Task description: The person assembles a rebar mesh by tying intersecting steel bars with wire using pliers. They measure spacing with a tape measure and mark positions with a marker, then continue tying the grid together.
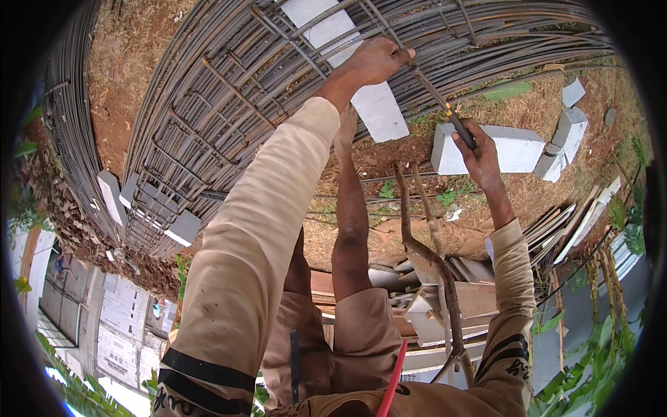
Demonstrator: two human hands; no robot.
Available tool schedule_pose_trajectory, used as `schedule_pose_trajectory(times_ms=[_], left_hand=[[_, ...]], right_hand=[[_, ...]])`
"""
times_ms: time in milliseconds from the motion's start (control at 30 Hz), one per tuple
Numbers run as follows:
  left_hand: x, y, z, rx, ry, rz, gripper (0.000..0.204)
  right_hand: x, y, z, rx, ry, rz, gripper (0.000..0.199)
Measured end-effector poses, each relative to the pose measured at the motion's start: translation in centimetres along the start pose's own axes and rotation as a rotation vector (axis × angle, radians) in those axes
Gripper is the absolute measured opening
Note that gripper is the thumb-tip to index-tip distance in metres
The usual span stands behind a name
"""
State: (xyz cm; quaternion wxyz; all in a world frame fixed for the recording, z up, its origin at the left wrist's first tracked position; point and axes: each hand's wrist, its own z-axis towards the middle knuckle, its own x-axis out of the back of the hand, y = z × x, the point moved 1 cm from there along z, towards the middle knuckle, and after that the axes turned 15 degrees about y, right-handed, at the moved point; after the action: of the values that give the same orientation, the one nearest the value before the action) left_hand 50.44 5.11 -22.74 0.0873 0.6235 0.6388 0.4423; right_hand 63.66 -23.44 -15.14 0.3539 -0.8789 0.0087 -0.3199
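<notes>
At the top of the frame, the left hand (375,61) grips a steel bar (229,104) (fingers curled tight). The right hand (479,149) is closed around a hook tool (445,108). Best to keep the bar steady and twist slowly.

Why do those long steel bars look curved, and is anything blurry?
In the head view, the fisheye lens bends the steel bars toward the dark round rim; soft daylight, no harsh glare. The left hand on the bars and the right hand gripping the dark-handled tool look sharp; only the edge foliage smears.

bright, even daylight; soft shadows; sharp centre; strong fisheye bending toward a black rim; slight edge blur
</notes>
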Motion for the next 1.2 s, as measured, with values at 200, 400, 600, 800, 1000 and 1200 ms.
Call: schedule_pose_trajectory(times_ms=[200, 400, 600, 800, 1000, 1200], left_hand=[[-1.7, -0.3, -1.0, -0.010, 0.172, -0.112, 0.069], [-1.4, -0.5, -0.9, 0.008, 0.133, -0.104, 0.069], [-1.9, -0.7, -0.6, -0.062, 0.162, -0.094, 0.072], [-1.9, -1.4, -0.2, -0.004, 0.159, -0.133, 0.074], [-1.7, -0.6, -0.9, -0.007, 0.124, -0.102, 0.068], [-1.5, -0.6, -0.6, 0.021, 0.148, -0.129, 0.071]], right_hand=[[-0.5, 0.8, 0.1, 0.102, 0.052, 0.009, 0.033], [0.3, -0.3, 2.0, 0.142, 0.027, -0.175, 0.037], [-5.2, 10.8, 6.4, 0.330, 0.270, -0.227, 0.042], [-6.0, 9.7, 6.6, 0.319, 0.362, -0.329, 0.041], [-3.5, 4.2, 1.4, -0.565, -0.397, 0.474, 0.050], [-0.3, -1.0, 1.8, -0.382, -0.395, 0.203, 0.062]])
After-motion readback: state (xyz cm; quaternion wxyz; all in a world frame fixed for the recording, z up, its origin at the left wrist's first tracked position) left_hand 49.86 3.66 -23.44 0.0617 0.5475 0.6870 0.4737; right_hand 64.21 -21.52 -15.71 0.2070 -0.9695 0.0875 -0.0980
